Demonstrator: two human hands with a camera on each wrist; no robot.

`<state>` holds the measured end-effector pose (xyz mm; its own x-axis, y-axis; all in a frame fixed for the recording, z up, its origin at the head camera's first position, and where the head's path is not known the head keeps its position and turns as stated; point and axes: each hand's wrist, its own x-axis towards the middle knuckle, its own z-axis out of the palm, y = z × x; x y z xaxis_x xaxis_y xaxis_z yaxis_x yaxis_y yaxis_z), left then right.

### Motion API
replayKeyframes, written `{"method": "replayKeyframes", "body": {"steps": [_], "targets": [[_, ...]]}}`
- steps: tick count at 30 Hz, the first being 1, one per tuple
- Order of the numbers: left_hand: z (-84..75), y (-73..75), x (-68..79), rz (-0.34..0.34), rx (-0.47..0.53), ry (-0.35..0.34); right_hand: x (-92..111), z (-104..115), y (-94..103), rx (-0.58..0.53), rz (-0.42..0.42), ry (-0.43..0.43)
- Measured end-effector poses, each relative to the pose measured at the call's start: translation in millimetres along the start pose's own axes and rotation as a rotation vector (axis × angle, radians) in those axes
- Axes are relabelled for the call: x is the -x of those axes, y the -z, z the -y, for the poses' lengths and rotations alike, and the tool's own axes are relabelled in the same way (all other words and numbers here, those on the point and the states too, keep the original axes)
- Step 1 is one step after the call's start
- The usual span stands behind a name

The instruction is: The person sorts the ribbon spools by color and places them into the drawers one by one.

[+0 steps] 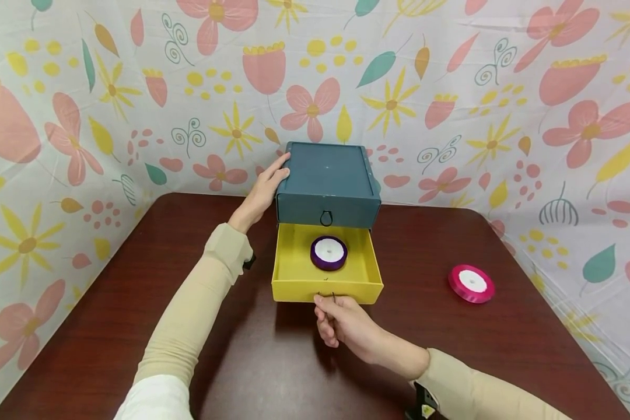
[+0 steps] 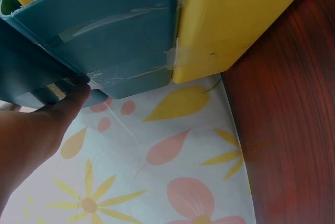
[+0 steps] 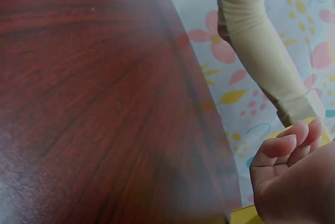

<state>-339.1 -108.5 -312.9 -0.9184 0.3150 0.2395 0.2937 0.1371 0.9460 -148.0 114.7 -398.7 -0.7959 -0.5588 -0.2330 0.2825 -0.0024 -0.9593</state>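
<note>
At six o'clock of the box (image 1: 325, 175), the loop (image 1: 333, 296) of the extended drawer (image 1: 296, 291) is pinched by the right hand (image 1: 349, 326); at nine, the box is touched by the left hand (image 1: 262, 192), fingers straight. The drawer is apparently being slid; straight, braced movement is probably called for.

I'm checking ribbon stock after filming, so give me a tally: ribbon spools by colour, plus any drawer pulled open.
Purple round ribbon spool with a white centre: 1
Pink round ribbon spool with a white centre: 1
Open yellow rectangular drawer: 1
Total: 3
</note>
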Motion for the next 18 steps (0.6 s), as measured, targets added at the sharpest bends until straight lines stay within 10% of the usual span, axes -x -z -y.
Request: {"method": "replayKeyframes", "body": {"steps": [18], "targets": [[-23.9,-1.6,14.1,0.015,-0.008,0.016,-19,11,7.2,-0.018,-0.040,0.013]]}}
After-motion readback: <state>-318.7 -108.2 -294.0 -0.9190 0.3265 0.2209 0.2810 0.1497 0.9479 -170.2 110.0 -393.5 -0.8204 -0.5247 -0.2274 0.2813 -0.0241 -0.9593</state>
